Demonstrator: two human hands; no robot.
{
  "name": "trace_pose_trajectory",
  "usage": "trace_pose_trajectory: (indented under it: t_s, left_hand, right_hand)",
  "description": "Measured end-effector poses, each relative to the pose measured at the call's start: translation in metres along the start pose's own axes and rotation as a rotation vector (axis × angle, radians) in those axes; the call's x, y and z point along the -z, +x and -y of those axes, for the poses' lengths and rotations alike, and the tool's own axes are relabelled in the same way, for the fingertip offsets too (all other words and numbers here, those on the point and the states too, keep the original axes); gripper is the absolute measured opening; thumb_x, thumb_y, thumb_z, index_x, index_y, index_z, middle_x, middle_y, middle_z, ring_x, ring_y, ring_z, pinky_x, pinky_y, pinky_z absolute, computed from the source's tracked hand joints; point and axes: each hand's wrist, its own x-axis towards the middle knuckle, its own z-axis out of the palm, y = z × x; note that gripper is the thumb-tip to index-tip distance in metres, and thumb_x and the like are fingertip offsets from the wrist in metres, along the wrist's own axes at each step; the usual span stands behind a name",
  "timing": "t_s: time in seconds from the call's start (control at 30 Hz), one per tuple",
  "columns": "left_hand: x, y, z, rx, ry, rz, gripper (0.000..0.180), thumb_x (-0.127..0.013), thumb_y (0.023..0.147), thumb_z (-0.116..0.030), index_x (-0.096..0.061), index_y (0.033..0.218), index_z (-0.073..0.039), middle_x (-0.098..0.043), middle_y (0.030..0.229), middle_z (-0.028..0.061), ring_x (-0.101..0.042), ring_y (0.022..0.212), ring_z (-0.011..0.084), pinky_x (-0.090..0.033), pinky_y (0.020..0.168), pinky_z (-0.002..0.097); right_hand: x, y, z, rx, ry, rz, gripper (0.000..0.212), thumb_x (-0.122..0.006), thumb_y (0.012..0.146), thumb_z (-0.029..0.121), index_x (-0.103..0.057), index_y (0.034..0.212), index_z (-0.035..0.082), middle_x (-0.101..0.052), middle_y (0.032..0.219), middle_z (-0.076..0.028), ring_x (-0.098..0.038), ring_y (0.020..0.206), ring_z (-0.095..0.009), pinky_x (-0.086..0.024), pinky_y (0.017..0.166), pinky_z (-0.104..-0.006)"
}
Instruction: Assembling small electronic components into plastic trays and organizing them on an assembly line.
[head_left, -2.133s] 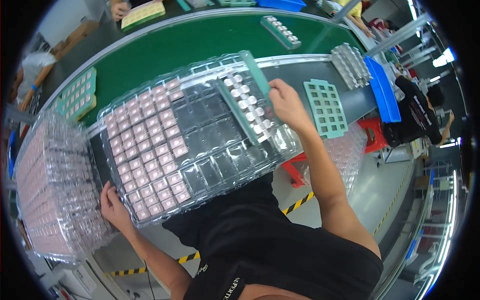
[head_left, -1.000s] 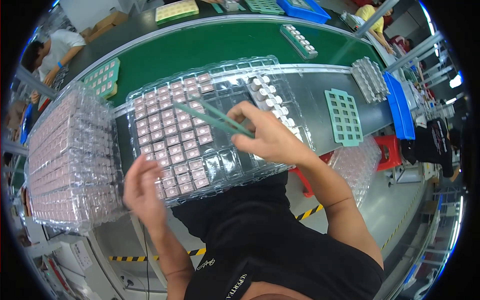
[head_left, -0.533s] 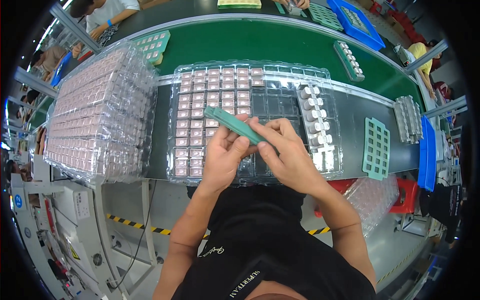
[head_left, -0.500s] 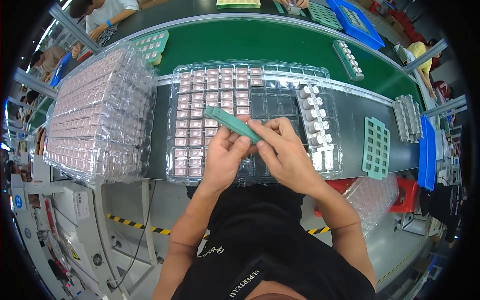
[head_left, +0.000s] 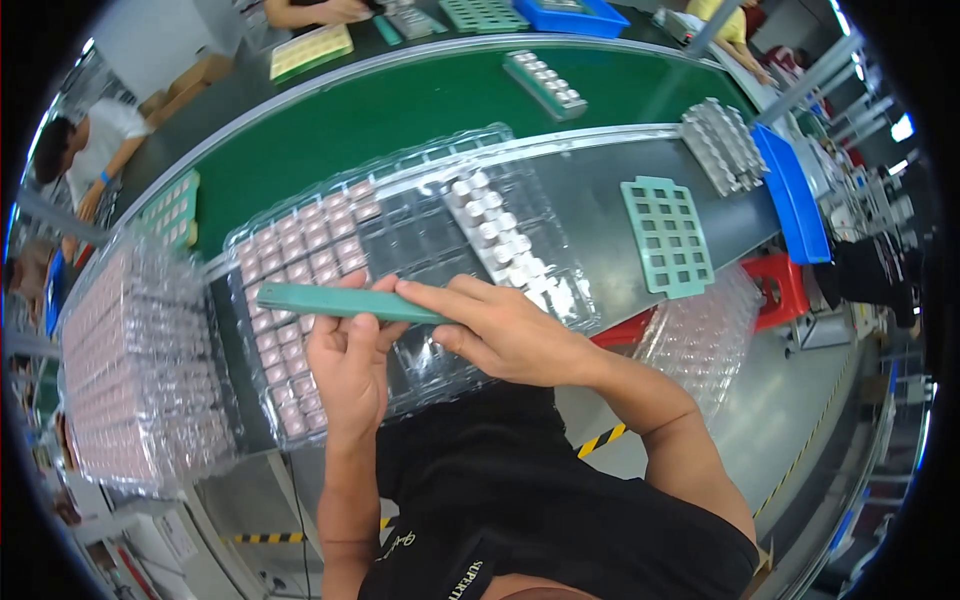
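Note:
A long, narrow green bar (head_left: 340, 301) lies nearly level across both my hands, above a clear plastic tray (head_left: 412, 238). My left hand (head_left: 350, 365) grips it from below around its middle, thumb on the near side. At the bar's right end, my right hand (head_left: 515, 330) has its fingers along the top and its thumb underneath. Small pinkish square pieces (head_left: 295, 245) fill the tray's left cells. A slim holder with a row of whitish-grey parts (head_left: 500, 238) rests across the tray's right portion. The hands hide some of the near cells.
Left stands a tall stack of filled clear trays (head_left: 145, 370). A green plate with square holes (head_left: 667, 235), grey moulded strips (head_left: 722, 145) and a blue bin (head_left: 790, 195) are to the right. Another loaded holder (head_left: 545, 85) sits on the green belt (head_left: 420, 100). Other people work beyond.
The view has turned toward the right. The green bar has swung from a slant to nearly level, and my right hand lies flatter along its right end.

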Motion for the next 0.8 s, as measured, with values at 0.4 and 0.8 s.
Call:
trace_pose_trajectory:
  t_s: [0.4,0.8]
  left_hand:
    - [0.036,0.016,-0.025,-0.009,0.414,-0.047,0.042,-0.053,0.107,-0.018,-0.049,0.14,0.007,-0.065,0.124,0.021,-0.069,0.104,0.0267,-0.058,0.091,0.0395]
    - [0.06,0.027,-0.04,-0.097,0.566,-0.393,0.035,-0.048,0.109,-0.023,-0.056,0.13,0.004,-0.067,0.108,0.0133,-0.067,0.093,0.0196,-0.057,0.085,0.0348]
  right_hand:
    - [0.167,-0.017,-0.163,-0.535,0.859,-0.828,0.024,-0.046,0.109,0.026,-0.052,0.118,0.005,-0.058,0.09,-0.006,-0.051,0.066,-0.012,-0.038,0.055,-0.0267]
    - [0.4,0.16,-0.335,-0.453,0.723,-0.897,0.039,-0.05,0.107,0.039,-0.053,0.115,0.0,-0.063,0.089,-0.011,-0.061,0.07,-0.019,-0.053,0.059,-0.0311]
